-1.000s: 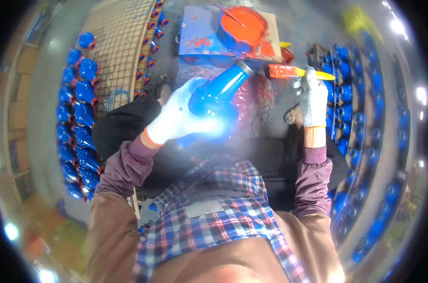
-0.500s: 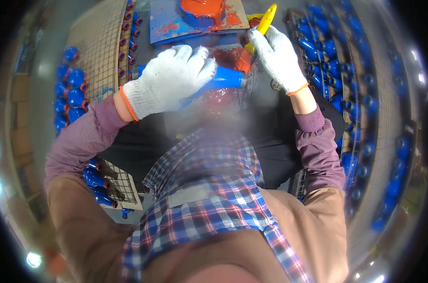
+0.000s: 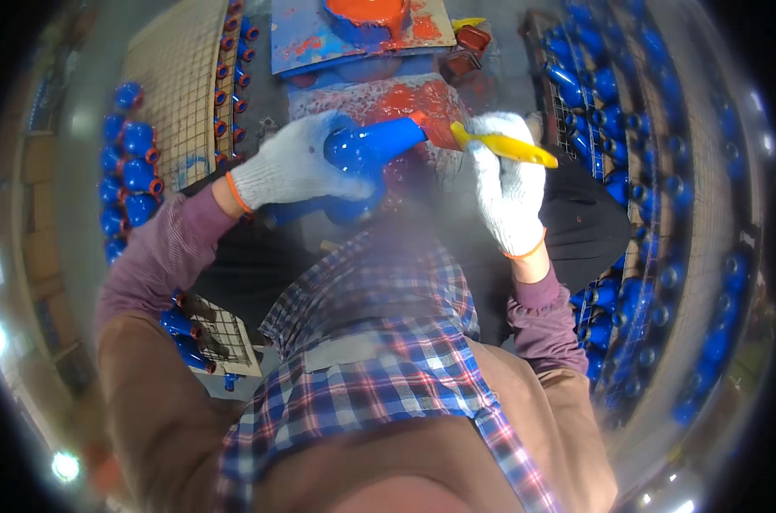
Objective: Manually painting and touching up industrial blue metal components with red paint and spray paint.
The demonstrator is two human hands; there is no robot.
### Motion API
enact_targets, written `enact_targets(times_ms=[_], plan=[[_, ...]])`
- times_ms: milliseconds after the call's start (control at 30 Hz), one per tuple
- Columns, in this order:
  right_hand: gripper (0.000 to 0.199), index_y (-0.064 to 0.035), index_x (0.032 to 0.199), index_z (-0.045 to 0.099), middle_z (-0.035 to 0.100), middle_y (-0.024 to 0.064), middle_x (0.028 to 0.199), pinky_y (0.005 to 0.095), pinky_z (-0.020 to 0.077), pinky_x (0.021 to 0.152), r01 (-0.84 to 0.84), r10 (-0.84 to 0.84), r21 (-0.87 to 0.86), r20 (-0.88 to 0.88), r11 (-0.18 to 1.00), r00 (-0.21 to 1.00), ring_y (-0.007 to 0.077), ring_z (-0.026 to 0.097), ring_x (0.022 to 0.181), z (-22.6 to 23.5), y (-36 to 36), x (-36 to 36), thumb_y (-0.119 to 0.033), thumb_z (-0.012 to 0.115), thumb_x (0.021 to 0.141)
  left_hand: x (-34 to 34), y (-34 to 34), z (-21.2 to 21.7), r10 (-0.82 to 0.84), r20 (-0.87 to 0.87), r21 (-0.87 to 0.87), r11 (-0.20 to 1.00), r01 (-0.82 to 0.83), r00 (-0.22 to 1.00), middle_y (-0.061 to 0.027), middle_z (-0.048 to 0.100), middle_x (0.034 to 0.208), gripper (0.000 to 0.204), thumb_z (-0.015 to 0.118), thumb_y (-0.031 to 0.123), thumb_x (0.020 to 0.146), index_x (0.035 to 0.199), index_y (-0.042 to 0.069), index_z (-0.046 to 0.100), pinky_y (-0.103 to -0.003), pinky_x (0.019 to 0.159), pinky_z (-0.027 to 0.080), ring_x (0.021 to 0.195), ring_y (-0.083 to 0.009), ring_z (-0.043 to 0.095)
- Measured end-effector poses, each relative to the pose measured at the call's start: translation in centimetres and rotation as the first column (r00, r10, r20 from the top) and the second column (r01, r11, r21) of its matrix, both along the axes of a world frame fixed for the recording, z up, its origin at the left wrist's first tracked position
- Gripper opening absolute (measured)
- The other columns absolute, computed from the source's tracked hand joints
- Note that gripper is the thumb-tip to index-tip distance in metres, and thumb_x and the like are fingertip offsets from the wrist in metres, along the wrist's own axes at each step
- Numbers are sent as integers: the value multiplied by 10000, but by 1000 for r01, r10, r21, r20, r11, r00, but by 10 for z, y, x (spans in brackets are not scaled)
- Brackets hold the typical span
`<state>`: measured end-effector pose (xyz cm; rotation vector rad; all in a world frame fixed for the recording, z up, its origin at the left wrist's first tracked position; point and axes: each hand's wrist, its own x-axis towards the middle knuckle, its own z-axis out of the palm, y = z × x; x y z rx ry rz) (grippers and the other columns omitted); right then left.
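My left hand (image 3: 289, 167), in a white knit glove, is closed around a glossy blue pipe fitting (image 3: 379, 144) with a rounded body and a narrower neck pointing right. Its gloved palm hides part of the body. A paintbrush (image 3: 509, 149) with a yellow handle is gripped in my right hand (image 3: 512, 197), also gloved. The red-coated bristles meet the open end of the neck, where a red edge shows. Below them lies a work surface (image 3: 319, 101) smeared with wet red and blue paint.
Beyond the work surface, a blue-sided pot (image 3: 354, 32) of red paint stands on a paint-splashed board (image 3: 298, 51). Small dark red blocks (image 3: 473, 38) lie beside it. Wire racks (image 3: 178, 94) with several blue, red-ended fittings (image 3: 140, 139) flank me; more blue fittings (image 3: 567, 85) fill the right side.
The right hand has come down and nearer, swinging the brush so its bristles reach the neck's end. The left hand has turned the fitting, its neck now tilting up to the right.
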<state>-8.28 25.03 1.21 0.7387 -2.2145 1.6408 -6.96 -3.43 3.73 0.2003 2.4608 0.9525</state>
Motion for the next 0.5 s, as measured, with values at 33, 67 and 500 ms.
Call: enact_targets(times_ms=[33,67,500], plan=[[172,-3,1061,675,659,115,1006,300,532,792,-7,9,-60,40,998,999,231,679,894,-3,1,2,26,651,893,5,-4,-8,74,150,317,941,-119,986,-89,665,1154,642,860,294,747,1259,5,603,-339,944,527,1027,-188,654],[183,-2,1067,674,654,110,1022,298,528,809,4,7,-99,103,995,995,220,671,917,-6,4,3,35,647,890,11,-4,-17,116,150,380,910,-165,982,-88,668,1151,606,833,289,778,1260,1,604,-337,949,525,1029,-188,656],[221,25,1151,638,674,99,1074,284,541,829,114,184,-556,452,823,873,165,665,926,-46,-7,-17,11,639,930,52,53,-76,-456,556,576,-391,-718,695,-183,593,1127,680,472,595,1000,1450,85,460,-381,595,528,749,-257,601]])
